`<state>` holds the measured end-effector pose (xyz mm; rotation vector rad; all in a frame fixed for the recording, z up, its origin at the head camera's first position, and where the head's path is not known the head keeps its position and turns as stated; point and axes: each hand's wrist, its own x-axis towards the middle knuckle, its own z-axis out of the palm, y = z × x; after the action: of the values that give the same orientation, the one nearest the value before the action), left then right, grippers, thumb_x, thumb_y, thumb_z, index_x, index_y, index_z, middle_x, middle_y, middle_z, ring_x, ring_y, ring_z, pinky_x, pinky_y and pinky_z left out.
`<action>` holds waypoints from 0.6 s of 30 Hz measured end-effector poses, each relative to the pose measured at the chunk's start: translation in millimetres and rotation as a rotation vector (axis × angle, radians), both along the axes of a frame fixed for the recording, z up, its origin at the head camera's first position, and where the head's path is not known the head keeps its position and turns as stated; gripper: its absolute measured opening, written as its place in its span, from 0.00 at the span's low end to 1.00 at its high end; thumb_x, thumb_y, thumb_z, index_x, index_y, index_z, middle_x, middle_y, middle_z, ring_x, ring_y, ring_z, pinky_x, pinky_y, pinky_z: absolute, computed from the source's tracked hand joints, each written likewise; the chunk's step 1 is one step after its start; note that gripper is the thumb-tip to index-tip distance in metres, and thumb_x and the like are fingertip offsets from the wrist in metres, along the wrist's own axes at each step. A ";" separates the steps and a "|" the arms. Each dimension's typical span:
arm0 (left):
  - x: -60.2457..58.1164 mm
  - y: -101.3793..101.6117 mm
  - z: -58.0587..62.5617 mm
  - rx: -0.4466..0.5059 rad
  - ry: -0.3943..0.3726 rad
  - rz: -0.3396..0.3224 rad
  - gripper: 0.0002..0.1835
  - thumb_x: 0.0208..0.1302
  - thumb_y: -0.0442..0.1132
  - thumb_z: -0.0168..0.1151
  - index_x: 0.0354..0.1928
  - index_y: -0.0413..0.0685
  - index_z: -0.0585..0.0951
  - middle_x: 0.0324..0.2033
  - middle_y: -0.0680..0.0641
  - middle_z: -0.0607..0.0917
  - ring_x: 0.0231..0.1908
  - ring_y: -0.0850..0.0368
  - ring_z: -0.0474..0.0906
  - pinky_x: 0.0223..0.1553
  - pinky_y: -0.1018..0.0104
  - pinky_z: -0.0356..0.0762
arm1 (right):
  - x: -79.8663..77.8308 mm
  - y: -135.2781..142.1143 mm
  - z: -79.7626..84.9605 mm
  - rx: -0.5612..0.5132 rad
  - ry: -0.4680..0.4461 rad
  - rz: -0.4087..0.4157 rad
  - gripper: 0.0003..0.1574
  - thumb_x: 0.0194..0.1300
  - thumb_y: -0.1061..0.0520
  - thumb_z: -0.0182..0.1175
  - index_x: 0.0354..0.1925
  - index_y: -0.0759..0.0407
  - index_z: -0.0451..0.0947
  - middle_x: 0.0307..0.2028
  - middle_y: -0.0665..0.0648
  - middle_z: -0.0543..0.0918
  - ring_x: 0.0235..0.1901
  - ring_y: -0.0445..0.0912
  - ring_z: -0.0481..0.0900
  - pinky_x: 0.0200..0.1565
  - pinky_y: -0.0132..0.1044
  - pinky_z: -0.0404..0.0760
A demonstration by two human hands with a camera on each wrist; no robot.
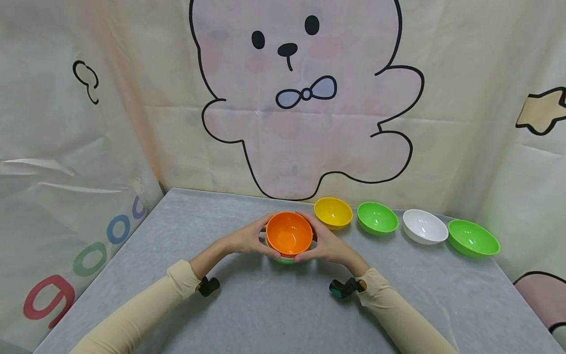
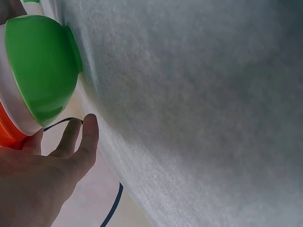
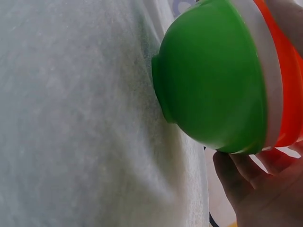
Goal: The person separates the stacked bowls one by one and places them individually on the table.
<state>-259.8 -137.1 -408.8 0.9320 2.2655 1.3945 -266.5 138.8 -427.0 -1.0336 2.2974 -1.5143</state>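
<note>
In the head view an orange bowl (image 1: 289, 233) tops a nested stack at the table's middle. Below it come a white bowl (image 3: 271, 85) and, lowest, a green bowl (image 3: 213, 80), its foot at the grey tabletop in the right wrist view. My left hand (image 1: 247, 238) grips the orange bowl's left side, thumb in front and fingers around toward the back. From the right, my right hand (image 1: 329, 244) holds the same bowl in a matching way. Some fingertips behind the stack are hidden in the head view.
Along the back right of the grey table (image 1: 265, 314) stand a yellow bowl (image 1: 333, 213), a green bowl (image 1: 378, 218), a white bowl (image 1: 425, 226) and another green bowl (image 1: 473, 238). A printed cloth (image 1: 300, 147) hangs behind the table.
</note>
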 end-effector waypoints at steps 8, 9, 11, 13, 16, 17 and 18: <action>1.0 -0.6 0.3 -0.004 0.019 -0.004 0.50 0.57 0.43 0.78 0.77 0.51 0.59 0.69 0.50 0.69 0.66 0.45 0.66 0.59 0.43 0.72 | 0.4 -4.3 3.4 -0.009 0.009 0.000 0.69 0.51 0.53 0.82 0.79 0.57 0.50 0.71 0.54 0.64 0.67 0.51 0.66 0.65 0.49 0.69; 1.0 -0.7 0.4 -0.004 0.019 -0.004 0.49 0.57 0.43 0.78 0.77 0.52 0.59 0.69 0.50 0.69 0.66 0.45 0.66 0.59 0.43 0.72 | 0.1 -4.7 3.2 -0.008 0.012 -0.003 0.69 0.51 0.53 0.82 0.79 0.57 0.50 0.71 0.54 0.64 0.67 0.50 0.66 0.65 0.49 0.69; 1.1 -0.8 0.8 -0.002 0.018 -0.006 0.49 0.57 0.43 0.78 0.77 0.52 0.59 0.69 0.50 0.69 0.66 0.46 0.65 0.59 0.44 0.72 | -0.2 -5.3 3.1 -0.008 0.023 -0.008 0.68 0.51 0.53 0.82 0.78 0.58 0.51 0.70 0.54 0.65 0.66 0.50 0.67 0.64 0.50 0.69; 1.3 -0.8 1.3 -0.002 0.015 -0.006 0.50 0.57 0.43 0.78 0.77 0.52 0.59 0.69 0.50 0.69 0.66 0.46 0.65 0.60 0.44 0.72 | -0.6 -5.7 2.8 -0.011 0.032 -0.013 0.67 0.50 0.54 0.83 0.77 0.56 0.53 0.70 0.53 0.66 0.66 0.49 0.67 0.64 0.49 0.70; 1.5 -0.4 1.9 -0.005 0.006 -0.005 0.49 0.58 0.43 0.78 0.77 0.52 0.59 0.69 0.50 0.68 0.66 0.45 0.65 0.60 0.43 0.71 | -0.9 -5.9 2.5 -0.019 0.047 -0.009 0.65 0.49 0.54 0.83 0.76 0.54 0.55 0.68 0.52 0.67 0.64 0.48 0.69 0.64 0.47 0.71; 1.7 -0.3 2.1 -0.008 0.003 -0.004 0.49 0.58 0.43 0.78 0.77 0.52 0.59 0.69 0.50 0.68 0.66 0.45 0.65 0.59 0.42 0.71 | -1.0 -6.0 2.5 -0.023 0.051 -0.007 0.65 0.49 0.54 0.83 0.76 0.54 0.55 0.68 0.52 0.68 0.64 0.48 0.69 0.63 0.47 0.71; 1.8 -0.2 2.3 -0.009 0.000 -0.003 0.49 0.58 0.43 0.78 0.77 0.52 0.59 0.69 0.50 0.68 0.66 0.44 0.65 0.59 0.42 0.71 | -1.1 -6.0 2.4 -0.026 0.055 -0.005 0.65 0.49 0.54 0.83 0.76 0.53 0.56 0.68 0.51 0.68 0.64 0.47 0.69 0.63 0.46 0.72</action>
<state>-257.9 -137.2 -406.5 0.9318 2.2677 1.3815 -267.6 132.8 -424.6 -1.0903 2.3250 -1.5403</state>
